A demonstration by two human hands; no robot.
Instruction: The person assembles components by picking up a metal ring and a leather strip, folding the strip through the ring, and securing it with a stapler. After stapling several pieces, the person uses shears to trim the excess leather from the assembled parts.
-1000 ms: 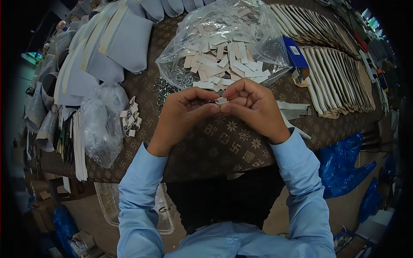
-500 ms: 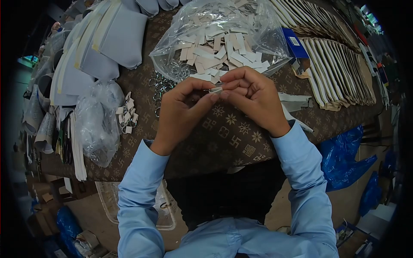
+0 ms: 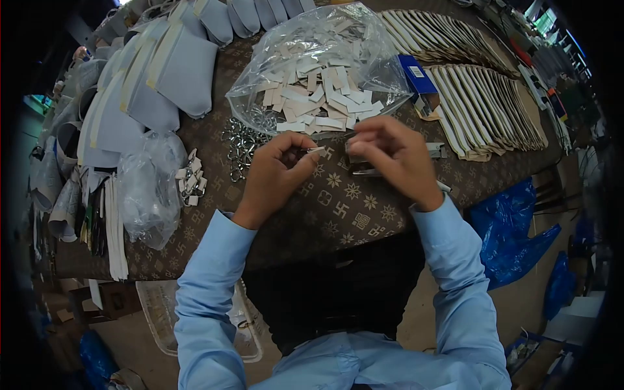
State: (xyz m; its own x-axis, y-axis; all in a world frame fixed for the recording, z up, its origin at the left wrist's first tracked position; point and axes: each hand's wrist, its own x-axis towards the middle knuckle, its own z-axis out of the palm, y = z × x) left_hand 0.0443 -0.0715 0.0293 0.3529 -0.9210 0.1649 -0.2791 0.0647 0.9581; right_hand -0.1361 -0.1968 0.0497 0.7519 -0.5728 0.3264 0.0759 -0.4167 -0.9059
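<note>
My left hand (image 3: 278, 168) pinches a small white strap tab (image 3: 316, 150) between thumb and forefinger, with a bit of metal showing at its near end. To the right, my right hand (image 3: 395, 159) is held apart from it, fingers curved and thumb separated from the forefinger. Below those fingertips lies a slim metal object (image 3: 366, 173), partly covered by the hand. Beyond both hands, a clear plastic bag (image 3: 260, 75) spreads open with many loose white and beige strips (image 3: 318, 97). Metal clasps and rings (image 3: 242, 146) are heaped beside my left hand.
Finished tabs with rings (image 3: 191, 179) lie at the left, beside a crumpled plastic bag (image 3: 151, 188). Grey padded pieces (image 3: 182, 71) stack at the back left. Rows of folded white-edged pieces (image 3: 484, 110) and a blue box (image 3: 416, 73) stand at the right on the patterned tablecloth (image 3: 325, 224).
My right hand has let go of the tab and moved right, its fingers parting. My left hand keeps the tab, a little lower in view. The whole view has shifted slightly.
</note>
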